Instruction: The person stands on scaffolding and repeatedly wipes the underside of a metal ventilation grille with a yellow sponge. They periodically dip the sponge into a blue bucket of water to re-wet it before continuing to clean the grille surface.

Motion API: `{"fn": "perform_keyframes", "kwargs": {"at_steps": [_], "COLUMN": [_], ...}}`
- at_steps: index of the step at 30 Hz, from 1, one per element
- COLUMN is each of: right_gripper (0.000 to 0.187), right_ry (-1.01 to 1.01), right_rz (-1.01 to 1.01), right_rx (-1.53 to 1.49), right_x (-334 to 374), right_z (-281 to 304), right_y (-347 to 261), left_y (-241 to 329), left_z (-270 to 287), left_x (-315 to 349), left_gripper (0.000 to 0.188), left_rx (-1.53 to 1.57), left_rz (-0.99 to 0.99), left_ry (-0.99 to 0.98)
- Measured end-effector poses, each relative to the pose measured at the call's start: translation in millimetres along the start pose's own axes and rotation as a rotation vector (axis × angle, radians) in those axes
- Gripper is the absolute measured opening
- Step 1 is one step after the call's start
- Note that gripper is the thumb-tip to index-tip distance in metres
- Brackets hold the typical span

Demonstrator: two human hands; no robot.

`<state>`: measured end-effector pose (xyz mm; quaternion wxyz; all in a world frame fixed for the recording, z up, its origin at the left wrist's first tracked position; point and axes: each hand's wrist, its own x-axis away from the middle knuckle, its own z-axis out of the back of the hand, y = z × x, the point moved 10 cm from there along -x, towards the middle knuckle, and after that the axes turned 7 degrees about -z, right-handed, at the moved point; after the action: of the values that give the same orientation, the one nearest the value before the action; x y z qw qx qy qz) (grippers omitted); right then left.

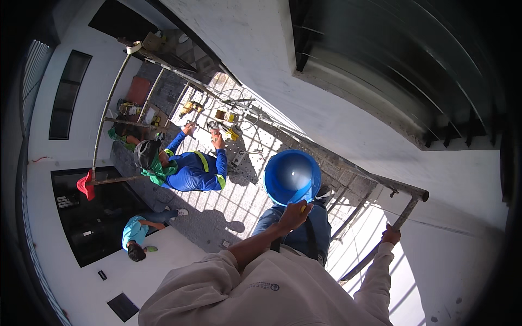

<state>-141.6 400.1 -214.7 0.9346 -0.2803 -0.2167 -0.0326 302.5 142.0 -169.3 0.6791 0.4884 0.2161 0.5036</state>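
Note:
My left hand (293, 216) is closed at the near rim of a blue bucket (272, 176), in front of my legs. A small yellow part, perhaps of a handle (303, 208), shows at its fingers. From there a flat blue piece (302, 193) slants into the bucket; whether it belongs to the same object is unclear. The bucket's inside is blue with a pale spot at the bottom, and what bears it is hidden. Over on the right, my right hand (390, 234) is wrapped round a metal scaffold pipe (405, 213).
Scaffold rails (375, 178) run along the white wall (348, 108), below a louvred window (391, 65). Far below, a person in blue (190, 171) works beside yellow tools (190, 107) and cables on paving. Another person in light blue (135, 233) is at lower left. A red cap (85, 185) hangs on a pole end.

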Motion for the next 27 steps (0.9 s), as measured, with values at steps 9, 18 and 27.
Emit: {"fn": "perform_keyframes", "kwargs": {"at_steps": [9, 18, 27], "right_gripper": [0.03, 0.025, 0.041], "right_ry": [0.034, -0.058, -0.189], "right_rz": [0.114, -0.001, -0.015], "right_rx": [0.172, -0.058, -0.178], "right_x": [-83.7, -5.4, -13.0], "right_z": [-41.3, -21.3, -16.2], "right_y": [83.3, 14.8, -84.5], "left_y": [1.6, 33.3, 23.8], "left_z": [-15.2, -20.2, 19.1], "left_x": [-19.3, -7.1, -79.2], "left_gripper": [0.028, 0.013, 0.047], "left_rx": [-0.093, -0.387, 0.263], "left_rz": [-0.096, -0.639, 0.18], "left_ry": [-0.12, -0.2, -0.311]}}
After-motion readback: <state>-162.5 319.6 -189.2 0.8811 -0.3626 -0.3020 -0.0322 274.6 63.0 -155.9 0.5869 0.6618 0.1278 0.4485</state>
